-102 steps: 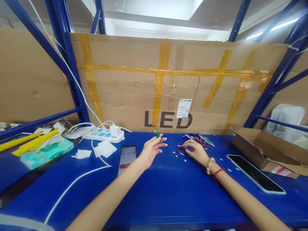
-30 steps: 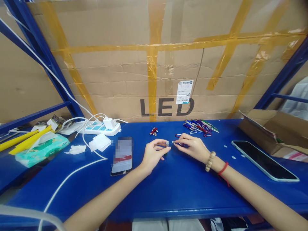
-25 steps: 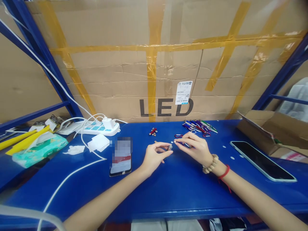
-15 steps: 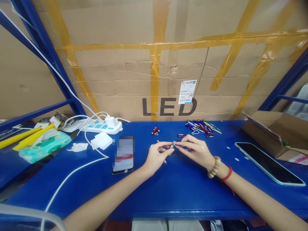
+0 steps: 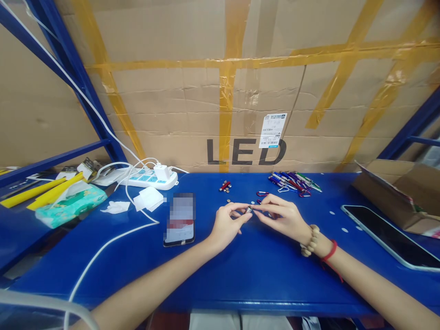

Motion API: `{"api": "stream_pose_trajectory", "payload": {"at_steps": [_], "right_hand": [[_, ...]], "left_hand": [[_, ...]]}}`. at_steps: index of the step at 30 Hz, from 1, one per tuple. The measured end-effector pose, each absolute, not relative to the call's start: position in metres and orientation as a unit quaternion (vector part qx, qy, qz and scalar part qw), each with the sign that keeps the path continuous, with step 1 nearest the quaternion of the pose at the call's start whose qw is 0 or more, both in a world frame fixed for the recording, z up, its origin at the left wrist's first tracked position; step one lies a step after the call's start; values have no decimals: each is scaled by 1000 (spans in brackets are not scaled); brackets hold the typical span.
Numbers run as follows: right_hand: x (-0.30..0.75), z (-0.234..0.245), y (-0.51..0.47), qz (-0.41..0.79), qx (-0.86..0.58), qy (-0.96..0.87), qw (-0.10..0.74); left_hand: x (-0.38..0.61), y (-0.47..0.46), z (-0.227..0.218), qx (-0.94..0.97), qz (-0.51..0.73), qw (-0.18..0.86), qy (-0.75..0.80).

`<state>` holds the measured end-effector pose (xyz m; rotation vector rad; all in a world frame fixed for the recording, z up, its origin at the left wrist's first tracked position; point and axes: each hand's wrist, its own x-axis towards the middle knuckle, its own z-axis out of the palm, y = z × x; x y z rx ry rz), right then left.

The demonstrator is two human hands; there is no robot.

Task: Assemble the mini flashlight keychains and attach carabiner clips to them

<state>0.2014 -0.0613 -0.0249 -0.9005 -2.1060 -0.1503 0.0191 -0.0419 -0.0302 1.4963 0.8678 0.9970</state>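
My left hand [image 5: 227, 224] and my right hand [image 5: 283, 217] meet over the middle of the blue table [image 5: 220, 270]. Both pinch a small metal part [image 5: 249, 210] between thumb and fingertips; it looks like the end of a tiny keychain flashlight. A purple carabiner [image 5: 263, 201] shows just behind my right fingers. A heap of coloured keychain flashlights [image 5: 294, 181] lies at the back, and a red flashlight [image 5: 224, 185] with tiny button cells [image 5: 228, 200] lies just beyond my hands.
A phone [image 5: 179, 221] lies left of my hands, a second phone [image 5: 392, 236] at the right. A white power strip [image 5: 151, 178] with cables, tissue pack [image 5: 70, 208], yellow sticks [image 5: 41, 195], an open cardboard box [image 5: 398, 192] and a taped LED carton [image 5: 240, 91] surround the table.
My right hand came away from the loose parts and joined my left, so both fingertips now pinch the small metal part. The green flashlight formerly in my left hand is gone from view.
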Motion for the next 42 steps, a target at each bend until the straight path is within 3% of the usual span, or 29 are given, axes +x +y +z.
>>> {"api": "stream_pose_trajectory", "payload": {"at_steps": [15,31,42], "right_hand": [[198,-26,-64,24,-373,-848,375],[200,-24,-63,2,-371,-853,365],[202,-19,-63,-43,-361,-861,356]], "left_hand": [[18,-46,-29,707,397,457,367],[19,-44,-33,731,388,431,360],[17,-43,-31,771,372,344,386]]}}
